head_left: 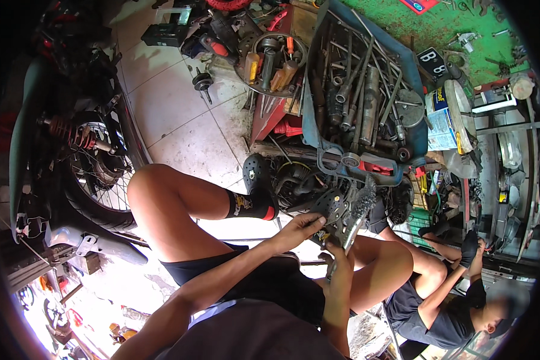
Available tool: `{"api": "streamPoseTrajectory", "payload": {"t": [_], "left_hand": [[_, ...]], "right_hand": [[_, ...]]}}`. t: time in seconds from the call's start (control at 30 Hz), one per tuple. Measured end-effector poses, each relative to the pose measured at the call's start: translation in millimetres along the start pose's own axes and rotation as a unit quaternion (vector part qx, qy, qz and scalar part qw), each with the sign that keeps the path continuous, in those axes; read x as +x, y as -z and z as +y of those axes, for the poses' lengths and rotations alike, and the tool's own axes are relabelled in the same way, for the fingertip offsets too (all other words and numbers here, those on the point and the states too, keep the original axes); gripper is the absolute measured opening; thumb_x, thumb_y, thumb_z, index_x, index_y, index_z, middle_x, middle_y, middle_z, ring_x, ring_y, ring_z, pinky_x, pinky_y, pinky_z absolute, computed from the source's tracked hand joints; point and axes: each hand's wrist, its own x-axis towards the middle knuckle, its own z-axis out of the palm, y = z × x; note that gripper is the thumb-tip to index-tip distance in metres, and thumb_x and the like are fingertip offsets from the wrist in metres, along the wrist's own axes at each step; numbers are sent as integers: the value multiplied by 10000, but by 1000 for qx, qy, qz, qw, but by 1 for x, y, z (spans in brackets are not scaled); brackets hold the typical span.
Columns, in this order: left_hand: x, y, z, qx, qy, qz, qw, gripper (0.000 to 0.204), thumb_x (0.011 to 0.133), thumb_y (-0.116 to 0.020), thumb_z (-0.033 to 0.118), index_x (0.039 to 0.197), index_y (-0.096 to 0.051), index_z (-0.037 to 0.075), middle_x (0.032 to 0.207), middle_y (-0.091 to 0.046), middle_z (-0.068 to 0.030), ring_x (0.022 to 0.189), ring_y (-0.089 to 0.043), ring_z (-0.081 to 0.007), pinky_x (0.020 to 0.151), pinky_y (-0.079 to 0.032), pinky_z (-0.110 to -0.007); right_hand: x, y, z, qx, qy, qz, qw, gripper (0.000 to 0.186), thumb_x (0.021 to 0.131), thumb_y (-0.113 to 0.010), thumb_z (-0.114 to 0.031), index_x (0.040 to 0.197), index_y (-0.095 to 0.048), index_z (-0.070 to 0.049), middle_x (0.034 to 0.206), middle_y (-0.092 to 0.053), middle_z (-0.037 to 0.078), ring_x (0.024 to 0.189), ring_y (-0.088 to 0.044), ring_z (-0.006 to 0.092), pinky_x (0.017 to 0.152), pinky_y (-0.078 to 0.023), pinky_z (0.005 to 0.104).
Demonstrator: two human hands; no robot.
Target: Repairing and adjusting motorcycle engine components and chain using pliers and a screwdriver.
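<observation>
My left hand (306, 228) is closed at the centre, beside a black perforated clog (327, 203); what is between its fingers is hard to make out. My right hand (337, 258), just below and to the right, is wrapped round a long metal piece (357, 219) with a dark, grimy, rough upper end, slanting up over the clog. The two hands are close together above my legs. Another clog (255, 174) is on my left foot.
A blue bin (316, 90) of sockets and bars and a round tray (244, 60) of tools stand ahead. A motorcycle wheel (99, 198) is at left, a bucket (441, 117) at right. A co-worker (438, 306) in dark clothes sits at lower right.
</observation>
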Motion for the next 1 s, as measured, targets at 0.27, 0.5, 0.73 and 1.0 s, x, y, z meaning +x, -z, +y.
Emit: {"api": "streamPoseTrajectory", "payload": {"t": [0.27, 0.5, 0.73, 1.0], "left_hand": [[2, -5, -4, -198, 72, 28, 977, 424, 997, -432, 385, 1167, -587, 28, 1033, -622, -27, 932, -543, -96, 848, -415, -262], [2, -17, -4, -236, 88, 17, 968, 484, 1023, -296, 356, 1349, -430, 25, 1286, -526, -104, 1180, -499, -187, 1026, -366, -335], [4, -14, -2, -231, 49, 53, 970, 535, 1013, -297, 396, 1481, -196, 158, 1415, -390, -122, 1268, -416, -242, 1060, -332, -383], [10, 4, -5, -202, -26, 90, 975, 688, 968, -268, 579, 1476, -208, 120, 1465, -310, -129, 1303, -346, -274, 1092, -236, -429]], "right_hand": [[16, -25, 36, -74, 152, 50, 984, 505, 766, -612, -93, 1222, -418, 0, 997, -541, 62, 844, -502, 139, 752, -416, 264], [30, -24, 58, -89, 180, 43, 979, 594, 720, -581, -77, 1273, -388, 23, 1121, -488, 133, 1038, -510, 240, 913, -412, 352], [32, -23, 48, -29, 121, -27, 992, 531, 728, -531, -41, 1245, -437, 34, 1044, -544, 120, 895, -555, 174, 777, -473, 283], [38, -13, 39, -53, 47, -83, 994, 449, 716, -500, -14, 1161, -530, 46, 1081, -609, 90, 913, -583, 156, 743, -462, 261]]}}
